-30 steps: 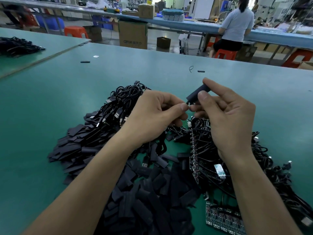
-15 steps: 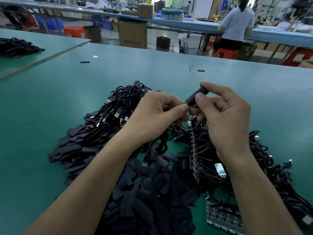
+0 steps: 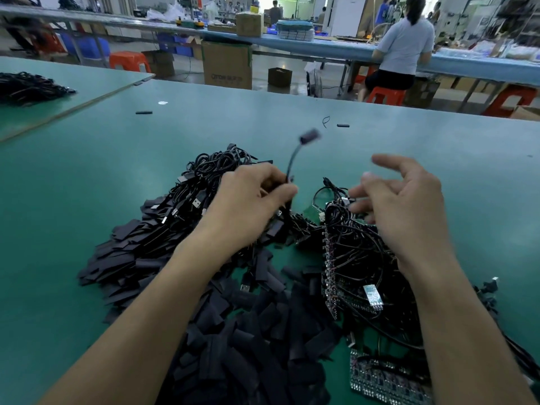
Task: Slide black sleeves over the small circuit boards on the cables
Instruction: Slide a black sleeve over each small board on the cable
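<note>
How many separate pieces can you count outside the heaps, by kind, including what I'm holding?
Stray black sleeves: 2
Wire scrap: 1
White speck: 1
Sleeved cable in left hand: 1
Total: 5

Matt black sleeves [image 3: 251, 340], seemingly soft plastic, lie on a smooth green table [image 3: 87, 171] beside metal-tipped cables [image 3: 187, 206].

We see the black sleeve [image 3: 309, 137] at the tip of the cable [image 3: 290, 168] only as a blur. Our right hand [image 3: 409, 206] has blurry fingers. The bottom edge cuts off the circuit boards [image 3: 385, 384].
</note>
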Tool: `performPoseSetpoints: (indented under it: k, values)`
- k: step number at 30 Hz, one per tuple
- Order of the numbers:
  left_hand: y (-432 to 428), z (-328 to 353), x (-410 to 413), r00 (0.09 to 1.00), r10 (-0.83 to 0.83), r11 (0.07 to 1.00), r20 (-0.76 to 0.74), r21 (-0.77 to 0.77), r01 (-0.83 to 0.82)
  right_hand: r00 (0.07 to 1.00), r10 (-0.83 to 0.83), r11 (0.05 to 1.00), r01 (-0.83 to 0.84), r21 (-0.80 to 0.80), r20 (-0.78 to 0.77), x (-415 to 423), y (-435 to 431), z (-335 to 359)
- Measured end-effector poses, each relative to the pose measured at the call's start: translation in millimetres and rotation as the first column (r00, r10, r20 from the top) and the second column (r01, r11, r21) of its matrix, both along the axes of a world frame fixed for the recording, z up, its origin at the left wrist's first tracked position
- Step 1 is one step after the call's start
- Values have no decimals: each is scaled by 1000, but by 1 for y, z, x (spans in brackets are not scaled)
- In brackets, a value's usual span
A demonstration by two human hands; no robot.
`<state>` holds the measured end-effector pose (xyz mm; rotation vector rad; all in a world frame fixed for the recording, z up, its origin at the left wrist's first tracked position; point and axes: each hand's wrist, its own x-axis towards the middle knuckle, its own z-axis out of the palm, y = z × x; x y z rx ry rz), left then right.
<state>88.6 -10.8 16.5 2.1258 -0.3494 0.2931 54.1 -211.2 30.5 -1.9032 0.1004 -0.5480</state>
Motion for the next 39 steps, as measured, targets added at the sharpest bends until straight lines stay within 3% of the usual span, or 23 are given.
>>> performPoseSetpoints:
  k: [3, 7, 11, 14, 20, 23, 25, 28, 30, 32, 37, 39]
  values:
    - [6, 4, 9, 976, 192, 981, 106, -3, -193, 973, 0, 961, -64, -268, -231, 0, -7, -5]
    - [15, 12, 29, 918, 351, 908, 184, 174, -382, 883, -90, 861, -164, -481, -461, -4, -12, -1]
    - [23, 10, 47, 899, 415, 848, 142, 299, -438, 793, -120, 809, -271, -522, -598, -11, -16, 10]
    - [23, 1, 49, 886, 433, 825, 166, 323, -464, 781, -147, 804, -264, -533, -607, -13, -15, 13]
    - [11, -5, 34, 816, 424, 835, 392, 179, -520, 750, -201, 790, -256, -557, -630, -15, -15, 12]
    - [2, -3, 20, 868, 356, 912, 347, 72, -404, 750, -206, 797, -243, -552, -628, -14, -15, 9]
    - [-4, 1, 10, 946, 233, 972, 225, -16, -235, 769, -210, 800, -219, -558, -604, -12, -15, 7]
    - [-12, 9, -8, 984, -176, 979, -7, -105, 174, 795, -190, 804, -211, -556, -576, -10, -16, 4]
    - [-20, 9, -23, 896, -423, 906, -132, -67, 418, 808, -178, 806, -207, -554, -561, -8, -16, 2]
    - [-32, 4, -35, 819, -529, 839, -223, 10, 545, 820, -181, 812, -187, -553, -543, -7, -16, 0]
    - [-48, -8, -45, 841, -525, 729, -126, 442, 522, 856, -218, 829, -91, -552, -469, -5, -17, 1]
    - [-49, -10, -47, 850, -521, 713, -80, 506, 485, 860, -228, 832, -70, -550, -456, -5, -17, 1]
